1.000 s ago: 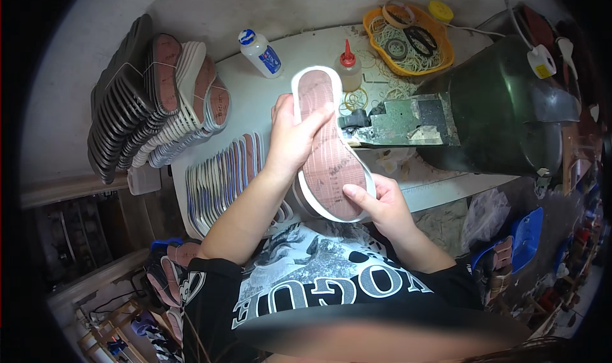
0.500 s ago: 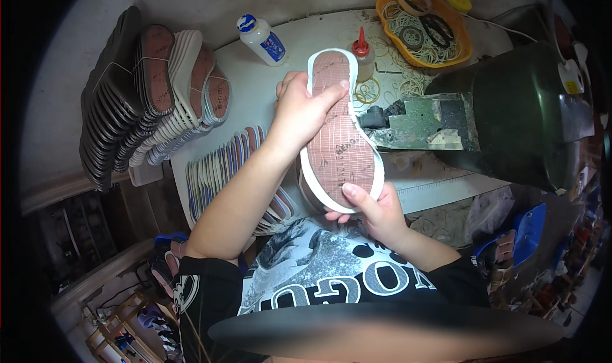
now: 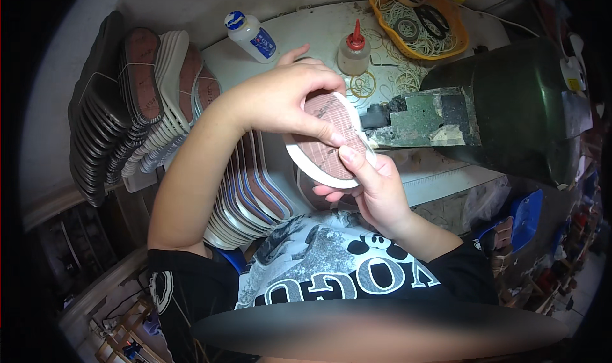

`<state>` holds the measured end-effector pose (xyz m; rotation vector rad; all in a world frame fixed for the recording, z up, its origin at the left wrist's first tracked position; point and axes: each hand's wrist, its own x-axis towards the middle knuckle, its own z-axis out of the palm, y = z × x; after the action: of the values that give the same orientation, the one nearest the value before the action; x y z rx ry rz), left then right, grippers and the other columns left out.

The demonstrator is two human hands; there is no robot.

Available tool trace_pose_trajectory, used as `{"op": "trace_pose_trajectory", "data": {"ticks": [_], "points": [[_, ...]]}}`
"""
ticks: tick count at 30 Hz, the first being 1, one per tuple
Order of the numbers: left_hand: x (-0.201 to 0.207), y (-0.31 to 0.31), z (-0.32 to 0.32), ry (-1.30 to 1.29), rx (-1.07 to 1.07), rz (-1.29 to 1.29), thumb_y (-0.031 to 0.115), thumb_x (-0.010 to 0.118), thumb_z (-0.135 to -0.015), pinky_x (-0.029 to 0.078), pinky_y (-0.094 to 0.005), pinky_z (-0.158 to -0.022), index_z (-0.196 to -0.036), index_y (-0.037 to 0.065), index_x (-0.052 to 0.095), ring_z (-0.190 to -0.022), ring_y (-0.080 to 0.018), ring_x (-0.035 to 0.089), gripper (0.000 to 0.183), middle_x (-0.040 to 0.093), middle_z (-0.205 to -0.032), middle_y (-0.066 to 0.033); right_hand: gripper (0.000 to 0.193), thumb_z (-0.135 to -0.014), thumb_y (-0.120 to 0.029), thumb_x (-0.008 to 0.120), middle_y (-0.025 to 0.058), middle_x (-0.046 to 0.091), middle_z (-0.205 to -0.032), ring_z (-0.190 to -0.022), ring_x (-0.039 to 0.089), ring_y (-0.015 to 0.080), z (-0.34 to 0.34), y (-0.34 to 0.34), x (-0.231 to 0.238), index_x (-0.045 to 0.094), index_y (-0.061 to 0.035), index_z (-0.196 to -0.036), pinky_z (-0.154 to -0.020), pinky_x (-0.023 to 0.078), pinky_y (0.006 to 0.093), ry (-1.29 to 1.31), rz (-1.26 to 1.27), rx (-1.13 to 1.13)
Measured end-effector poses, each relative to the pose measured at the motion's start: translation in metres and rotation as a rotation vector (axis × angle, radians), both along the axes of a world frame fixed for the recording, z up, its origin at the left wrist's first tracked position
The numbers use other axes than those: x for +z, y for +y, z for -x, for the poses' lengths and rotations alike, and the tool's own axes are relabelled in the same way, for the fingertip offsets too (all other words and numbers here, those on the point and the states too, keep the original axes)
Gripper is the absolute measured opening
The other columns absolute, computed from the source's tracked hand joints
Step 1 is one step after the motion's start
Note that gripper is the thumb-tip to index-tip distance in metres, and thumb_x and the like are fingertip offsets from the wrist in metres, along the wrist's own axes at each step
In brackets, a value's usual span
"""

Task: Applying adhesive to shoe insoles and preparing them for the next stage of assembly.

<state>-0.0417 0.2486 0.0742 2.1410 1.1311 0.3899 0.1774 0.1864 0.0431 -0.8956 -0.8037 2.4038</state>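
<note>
Both hands grip a shoe sole (image 3: pixel 322 161) with a reddish-brown, grid-lined face and a raised white rim. My left hand (image 3: pixel 298 95) arches over its far end, thumb pressed on the brown face. My right hand (image 3: pixel 380 188) grips the near right edge, thumb on top and fingers underneath. The two thumbs nearly meet over the middle. The sole looks foreshortened, bent or tilted, and its far end is hidden behind my left hand. Just right of the sole is the narrow arm of a dark green machine (image 3: pixel 421 121).
Banded stacks of soles (image 3: pixel 150 101) stand at the left, black and white. A row of soles (image 3: pixel 245 184) lies under my left forearm. At the back are a white bottle (image 3: pixel 252 38), a red-capped glue bottle (image 3: pixel 354 54) and an orange basket (image 3: pixel 389 28) of rubber bands.
My left hand has curled over the sole's far end and come nearer my right hand. The sole now appears shorter, bent or tilted. My left elbow has swung outward to the left.
</note>
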Motion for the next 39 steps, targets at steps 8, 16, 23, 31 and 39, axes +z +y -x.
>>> {"op": "trace_pose_trajectory", "data": {"ticks": [8, 16, 23, 31, 39], "points": [[0.013, -0.008, 0.003, 0.092, 0.124, 0.19, 0.046, 0.074, -0.073, 0.044, -0.0358, -0.079, -0.089, 0.003, 0.06, -0.076, -0.0209, 0.056, 0.048, 0.056, -0.072, -0.008, 0.035, -0.098, -0.019, 0.048, 0.0196, 0.063, -0.11, -0.091, 0.067, 0.0235, -0.001, -0.005, -0.002, 0.053, 0.0092, -0.118, -0.076, 0.056, 0.028, 0.024, -0.078, -0.052], [0.009, -0.043, -0.004, 0.003, 0.431, 0.347, 0.041, 0.074, -0.077, 0.041, -0.027, -0.056, -0.085, 0.001, 0.059, -0.064, -0.0104, 0.051, 0.044, 0.055, -0.069, -0.0026, 0.035, -0.097, -0.022, 0.049, 0.0192, 0.066, -0.099, -0.085, 0.068, 0.0218, -0.001, 0.002, -0.003, 0.058, 0.01, -0.108, -0.073, 0.057, 0.0271, 0.023, -0.085, -0.063], [0.009, -0.067, -0.019, 0.039, 0.664, 0.498, 0.048, 0.072, -0.077, 0.044, -0.0253, -0.052, -0.078, -0.005, 0.067, -0.058, -0.0102, 0.056, 0.053, 0.061, -0.061, -0.0056, 0.03, -0.094, -0.024, 0.055, 0.0099, 0.068, -0.088, -0.073, 0.065, 0.0119, -0.006, 0.01, -0.005, 0.063, 0.0044, -0.099, -0.064, 0.052, 0.0228, 0.003, -0.076, -0.083], [-0.007, -0.084, -0.035, -0.247, 0.742, 0.582, 0.054, 0.065, -0.081, 0.048, -0.0259, -0.042, -0.08, -0.005, 0.068, -0.048, -0.0158, 0.06, 0.059, 0.064, -0.062, -0.0109, 0.028, -0.086, -0.017, 0.067, 0.0044, 0.066, -0.09, -0.074, 0.059, 0.0058, -0.011, -0.021, -0.018, 0.062, 0.0016, -0.107, -0.067, 0.047, 0.0201, -0.173, -0.407, 0.106], [-0.008, -0.098, -0.024, -0.503, 0.688, 0.674, 0.034, 0.074, -0.08, 0.048, -0.016, -0.045, -0.091, -0.004, 0.065, -0.047, -0.0069, 0.058, 0.042, 0.067, -0.071, -0.0092, 0.028, -0.088, -0.017, 0.065, 0.008, 0.068, -0.086, -0.071, 0.062, 0.0075, -0.015, -0.002, -0.004, 0.063, 0.0067, -0.103, -0.062, 0.048, 0.0198, -0.161, -0.503, 0.037]]}}
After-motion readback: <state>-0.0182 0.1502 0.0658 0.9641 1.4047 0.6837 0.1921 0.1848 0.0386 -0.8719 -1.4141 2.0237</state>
